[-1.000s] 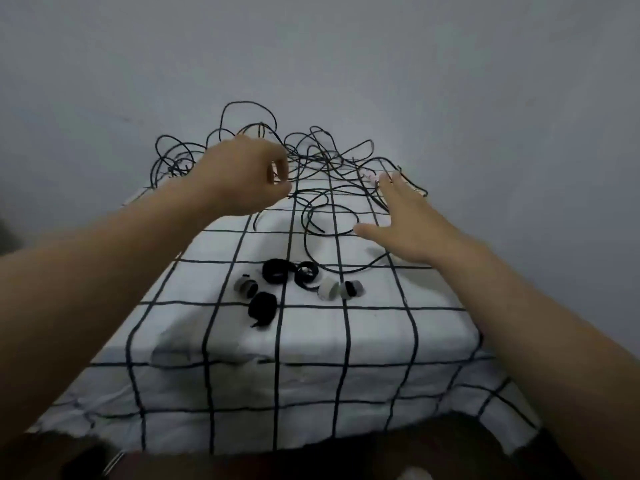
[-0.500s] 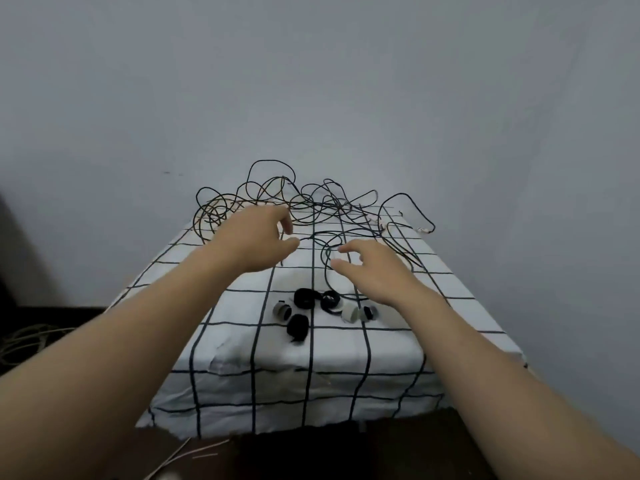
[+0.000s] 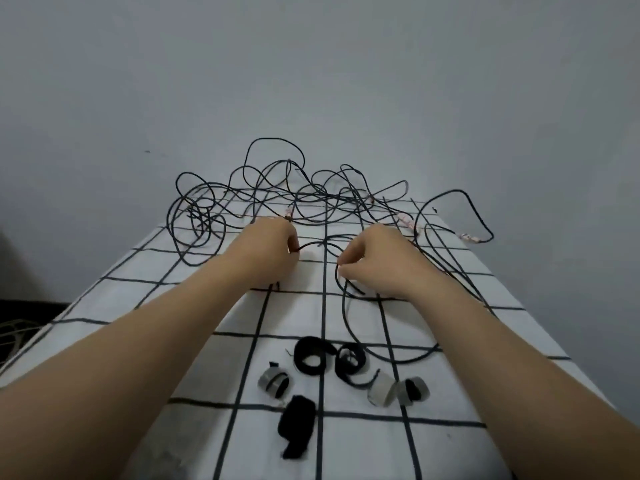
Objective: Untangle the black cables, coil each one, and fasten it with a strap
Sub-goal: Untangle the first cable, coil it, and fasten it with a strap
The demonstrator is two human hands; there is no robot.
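Six rolled straps [image 3: 311, 356] lay nearest on the checked surface [image 3: 173, 306], black and grey, none of them in use. Beyond them the left hand [image 3: 270, 251] had its grip curled round one black strand [image 3: 343, 306], and the right hand [image 3: 377, 261] pinched that strand between thumb and forefinger, with a short arc of it running between the two. From the right pinch it dropped toward the straps. This looked like the untangling step (nothing was coiled yet).

The next move probably called for drawing the strand toward the body while watching where it snagged in the tangle [image 3: 277, 192] heaped at the far edge by the wall [image 3: 311, 81]. One loop overhung the right edge and could slide off. Bare cloth between hands and straps gave room for coiling.
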